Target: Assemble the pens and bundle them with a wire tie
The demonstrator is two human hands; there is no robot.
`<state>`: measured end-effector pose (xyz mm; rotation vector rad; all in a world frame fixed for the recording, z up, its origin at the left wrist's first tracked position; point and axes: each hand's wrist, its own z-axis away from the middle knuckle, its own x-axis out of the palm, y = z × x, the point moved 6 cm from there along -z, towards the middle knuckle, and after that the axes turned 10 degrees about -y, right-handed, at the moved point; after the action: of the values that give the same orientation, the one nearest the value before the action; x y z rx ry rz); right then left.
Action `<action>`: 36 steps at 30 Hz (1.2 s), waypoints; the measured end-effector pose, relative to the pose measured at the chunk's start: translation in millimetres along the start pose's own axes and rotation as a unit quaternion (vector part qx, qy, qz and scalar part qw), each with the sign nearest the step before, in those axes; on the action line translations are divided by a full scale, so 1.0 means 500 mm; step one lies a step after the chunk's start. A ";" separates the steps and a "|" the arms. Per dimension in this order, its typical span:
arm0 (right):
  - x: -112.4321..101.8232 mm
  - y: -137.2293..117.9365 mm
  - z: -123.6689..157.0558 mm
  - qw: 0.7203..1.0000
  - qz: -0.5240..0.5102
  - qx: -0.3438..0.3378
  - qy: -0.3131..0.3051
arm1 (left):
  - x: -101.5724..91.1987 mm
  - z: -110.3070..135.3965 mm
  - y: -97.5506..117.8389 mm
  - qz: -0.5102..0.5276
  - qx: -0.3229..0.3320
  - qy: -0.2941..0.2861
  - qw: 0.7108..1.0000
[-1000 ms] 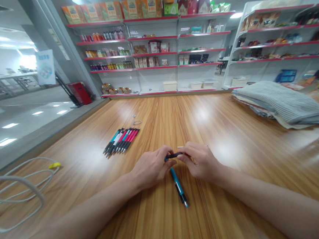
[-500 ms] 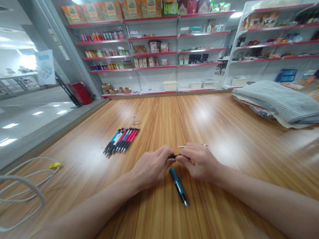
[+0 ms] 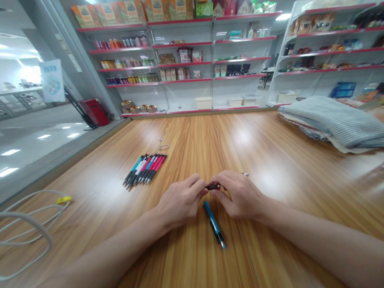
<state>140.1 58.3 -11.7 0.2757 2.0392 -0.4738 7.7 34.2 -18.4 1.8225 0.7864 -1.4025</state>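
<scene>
Above the wooden table, my left hand (image 3: 183, 200) and my right hand (image 3: 238, 192) meet, fingertips pinched on a small black pen grip (image 3: 212, 186). A small light tip shows at its right end, by my right fingers; the rest is hidden by my fingers. Just below lies a blue pen barrel (image 3: 213, 220) with a black clip, slanting toward me. Behind my right hand the end of a thin silver pen refill (image 3: 245, 174) peeks out; most of it is covered. To the left, a row of several pens (image 3: 145, 169) in blue, white, pink and black lies side by side.
A small metal ring (image 3: 164, 146) lies beyond the pens. Folded striped cloths (image 3: 338, 121) are stacked on the right of the table (image 3: 191, 135). At left is a coiled white cable (image 3: 20, 239) with a yellow tag. Stocked shelves (image 3: 182, 65) stand behind the table.
My right fingers have shifted and opened slightly around the black grip, so more of it shows. The silver refill is now mostly covered by my right hand. The blue barrel stays put.
</scene>
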 end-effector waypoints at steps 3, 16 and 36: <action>0.000 -0.007 0.000 1.000 0.020 -0.010 -0.015 | -0.007 0.005 0.000 0.038 0.003 0.019 0.999; -0.006 -0.011 -0.002 0.998 0.062 -0.012 -0.002 | -0.008 0.001 0.003 0.020 0.003 0.000 1.000; -0.002 -0.017 0.000 0.996 0.088 -0.015 -0.021 | 0.006 0.001 0.006 -0.009 0.003 -0.018 1.000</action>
<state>137.3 50.9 -9.1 0.4197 1.9589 -0.3375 10.6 32.1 -20.8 1.7950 0.7839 -1.4468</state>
